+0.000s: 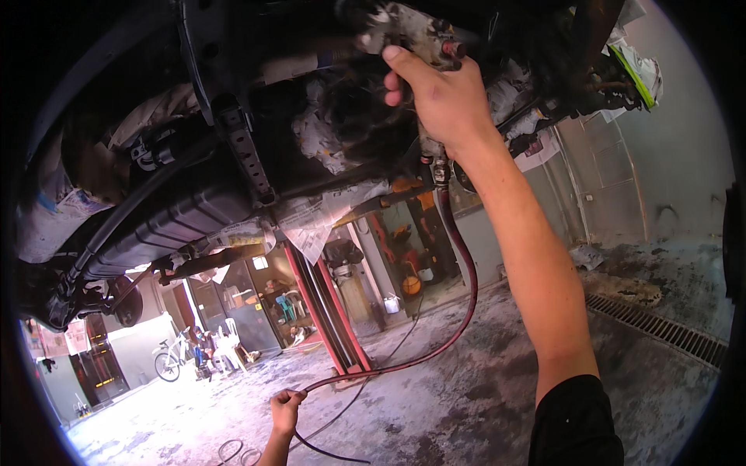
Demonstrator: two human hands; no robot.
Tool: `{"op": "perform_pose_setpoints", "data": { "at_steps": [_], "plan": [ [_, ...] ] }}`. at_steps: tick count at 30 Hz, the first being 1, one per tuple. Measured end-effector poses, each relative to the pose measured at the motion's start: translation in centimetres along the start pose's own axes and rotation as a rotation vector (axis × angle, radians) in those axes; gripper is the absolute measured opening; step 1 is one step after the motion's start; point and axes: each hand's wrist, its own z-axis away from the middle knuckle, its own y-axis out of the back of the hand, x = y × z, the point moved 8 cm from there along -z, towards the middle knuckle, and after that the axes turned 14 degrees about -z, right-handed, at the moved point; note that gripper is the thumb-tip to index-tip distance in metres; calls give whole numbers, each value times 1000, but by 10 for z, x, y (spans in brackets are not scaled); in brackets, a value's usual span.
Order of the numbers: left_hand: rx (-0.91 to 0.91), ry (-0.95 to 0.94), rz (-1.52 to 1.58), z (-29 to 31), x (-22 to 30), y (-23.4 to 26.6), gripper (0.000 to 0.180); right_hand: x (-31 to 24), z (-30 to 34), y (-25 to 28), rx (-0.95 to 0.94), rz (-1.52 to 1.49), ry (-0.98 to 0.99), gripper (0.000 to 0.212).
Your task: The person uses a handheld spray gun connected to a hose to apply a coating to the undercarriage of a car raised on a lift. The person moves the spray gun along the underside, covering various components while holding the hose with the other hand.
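My right hand (453, 99) is raised overhead, its fingers wrapped round a stained metal spray gun (412, 35). The front of the gun is blurred and dark against the vehicle underside (175, 225) just above it. From the gun's handle a dark red hose (470, 279) hangs down, then curves left across the picture. Low at the front, my left hand (287, 408) pinches that hose, well apart from the gun. Crumpled masking paper (318, 132) covers parts of the underside near the gun.
A red lift post (322, 311) stands ahead, left of centre. A floor drain grate (660, 330) runs along the right, by a grey wall (684, 171). Far left are a bicycle (169, 359), a seated person (203, 349) and white chairs (231, 342). More hose loops (237, 450) lie on the floor.
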Motion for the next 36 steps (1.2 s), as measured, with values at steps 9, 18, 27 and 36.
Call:
{"op": "perform_pose_setpoints", "data": {
  "at_steps": [9, 18, 27, 36],
  "plan": [
    [-35, -11, 8, 16, 11, 2, 18, -15, 10, -29, -95, -131, 35, 22],
    [-21, -4, 29, 19, 6, 21, 17, -3, 0, 7, 91, 203, 122, 20],
    [15, -17, -18, 21, 14, 37, 16, 7, 1, -13, 34, -23, 72, 20],
    [21, -30, -13, 28, 14, 48, 17, 5, 10, -46, -44, -234, 75, 18]
  ]
}}
